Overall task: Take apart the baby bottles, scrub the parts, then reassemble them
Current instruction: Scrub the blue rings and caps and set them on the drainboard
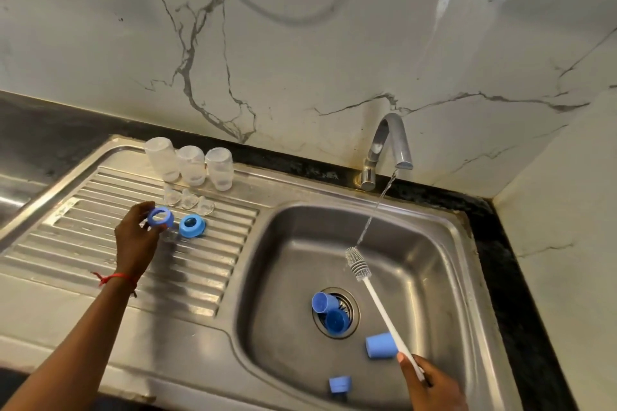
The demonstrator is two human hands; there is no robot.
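Two blue caps (330, 312) sit on the drain, likely blocking running water, while left hand (135, 237) pinches a blue ring (161, 217), right hand (430, 384) gripping the brush (384, 314).

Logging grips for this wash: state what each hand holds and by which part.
The left hand pinches a blue collar ring by its rim, above the drainboard. The right hand grips the bottle brush at the handle's lower end.

No text, brand or number that I could read anywhere, a small sticker (65, 210) at about nine o'clock on the ribbed draining board (200, 277), its print too blurred for me to make out
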